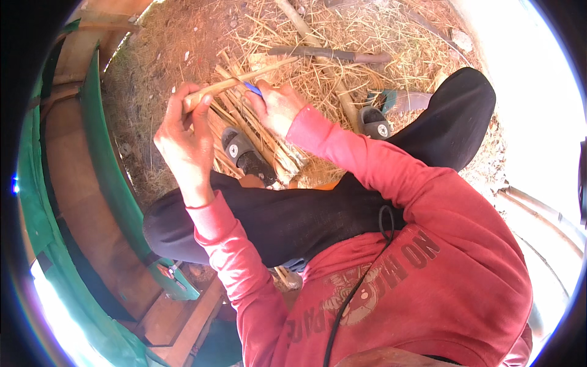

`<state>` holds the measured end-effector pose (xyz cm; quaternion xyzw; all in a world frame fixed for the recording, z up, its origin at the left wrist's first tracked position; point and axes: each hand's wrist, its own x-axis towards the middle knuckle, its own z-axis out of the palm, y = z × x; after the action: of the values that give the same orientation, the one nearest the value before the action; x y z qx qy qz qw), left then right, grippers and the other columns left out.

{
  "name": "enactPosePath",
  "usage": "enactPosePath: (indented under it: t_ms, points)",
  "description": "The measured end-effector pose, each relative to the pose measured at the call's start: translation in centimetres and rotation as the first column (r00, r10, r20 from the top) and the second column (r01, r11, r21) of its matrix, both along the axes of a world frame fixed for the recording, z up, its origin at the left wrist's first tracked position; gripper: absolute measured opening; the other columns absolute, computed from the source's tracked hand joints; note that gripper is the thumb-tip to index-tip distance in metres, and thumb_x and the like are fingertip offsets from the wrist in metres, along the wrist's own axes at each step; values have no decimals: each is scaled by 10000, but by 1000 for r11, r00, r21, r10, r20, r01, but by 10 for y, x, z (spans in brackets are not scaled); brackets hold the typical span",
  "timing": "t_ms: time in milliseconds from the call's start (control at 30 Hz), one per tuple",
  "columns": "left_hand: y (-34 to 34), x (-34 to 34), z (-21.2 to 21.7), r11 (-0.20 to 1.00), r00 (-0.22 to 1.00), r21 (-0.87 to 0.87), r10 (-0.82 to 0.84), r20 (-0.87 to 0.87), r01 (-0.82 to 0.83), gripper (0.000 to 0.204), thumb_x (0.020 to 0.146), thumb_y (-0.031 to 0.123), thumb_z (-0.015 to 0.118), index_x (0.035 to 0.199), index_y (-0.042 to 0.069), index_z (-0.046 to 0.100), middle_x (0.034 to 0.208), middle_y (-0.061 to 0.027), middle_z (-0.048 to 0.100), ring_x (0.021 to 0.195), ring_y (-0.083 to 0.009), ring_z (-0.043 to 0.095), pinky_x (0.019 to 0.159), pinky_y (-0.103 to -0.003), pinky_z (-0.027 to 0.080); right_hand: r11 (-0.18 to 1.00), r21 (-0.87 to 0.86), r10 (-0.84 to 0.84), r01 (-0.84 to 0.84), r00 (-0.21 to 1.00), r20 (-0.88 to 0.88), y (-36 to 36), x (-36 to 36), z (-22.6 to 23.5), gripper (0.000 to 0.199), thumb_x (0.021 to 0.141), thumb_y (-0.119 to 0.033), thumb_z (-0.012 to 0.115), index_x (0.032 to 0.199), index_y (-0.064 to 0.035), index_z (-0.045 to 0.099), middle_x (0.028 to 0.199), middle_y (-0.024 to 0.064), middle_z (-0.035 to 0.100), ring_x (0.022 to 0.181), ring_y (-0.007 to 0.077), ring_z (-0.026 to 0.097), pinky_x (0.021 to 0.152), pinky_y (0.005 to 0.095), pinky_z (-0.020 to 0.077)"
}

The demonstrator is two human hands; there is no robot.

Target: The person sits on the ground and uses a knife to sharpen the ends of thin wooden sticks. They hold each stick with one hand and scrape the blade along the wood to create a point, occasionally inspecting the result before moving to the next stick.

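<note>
a thin wooden strip point(235, 82) is held up in front of the body, above the knees. its near end is gripped in the left hand point(185, 136), whose fingers are curled shut around it, thumb pressed along the side. from there the strip runs up and to the right, tilted, its far end reaching out over the straw-covered ground point(342, 30). the right hand point(276, 107) is closed around a blue-handled tool point(252, 89), which is set against the strip just beside the left hand's grip; whether its tip is a blade cannot be told. both forearms are covered by red sleeves point(361, 159), and black trousers point(293, 214) are seen across the lap, with 1 knee raised at the upper right.

below the hands, a bundle of split sticks point(257, 140) is laid on the ground between 2 dark slip-on sandals point(244, 154), 1 left of the bundle's far end and the other point(374, 124) well to the right. a long dark-handled tool point(330, 55) is seen lying across the straw further off, crossing a pale pole point(318, 61). a green-edged wooden frame point(101, 159) is curved along the left side. a black cable point(361, 281) is hung down the front of the red shirt.
</note>
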<state>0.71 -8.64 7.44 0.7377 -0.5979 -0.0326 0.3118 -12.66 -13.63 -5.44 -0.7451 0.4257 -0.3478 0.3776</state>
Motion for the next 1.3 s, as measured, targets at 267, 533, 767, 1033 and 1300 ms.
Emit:
enactPosePath:
  t_ms: [267,533,767,1033,1300]
  points:
    - [18,15,-8,1000,998,-2,-11,-55,11,217,918,94,682,1133,66,659,782,-16,681,682,-48,532,634,-232,463,999,28,38,-33,972,-233,-15,-14,-75,306,994,-286,527,1024,2,627,678,223,651,614,387,659,569,474,550]
    - [14,16,-15,993,992,-96,-80,-102,71,185,897,55,682,1081,58,658,812,-104,713,710,-126,670,637,-285,527,998,21,55,-54,998,-26,6,2,-13,272,992,-251,551,1081,-1,609,621,215,629,559,371,654,498,475,530]
    - [13,15,-13,999,991,-33,-47,-125,44,197,907,57,677,1103,53,655,798,-73,712,720,-82,639,694,-247,526,997,-74,9,-21,987,-161,-14,0,-50,253,995,-223,537,1078,6,605,679,201,655,602,350,666,511,439,535]
    - [7,11,-13,992,993,-73,-109,-45,106,194,933,88,660,1123,52,643,808,-46,723,729,-42,592,687,-228,498,986,153,-2,63,927,-374,-34,-8,-82,326,1018,-294,481,1135,-11,593,750,239,666,704,397,687,614,491,564]
    - [8,-2,-8,993,992,-31,-119,-37,118,190,932,98,660,1120,76,647,819,-42,712,709,-38,574,664,-231,492,967,222,-10,124,890,-456,-52,-35,-123,363,1023,-360,465,1083,-23,585,762,236,675,729,399,688,660,534,549]
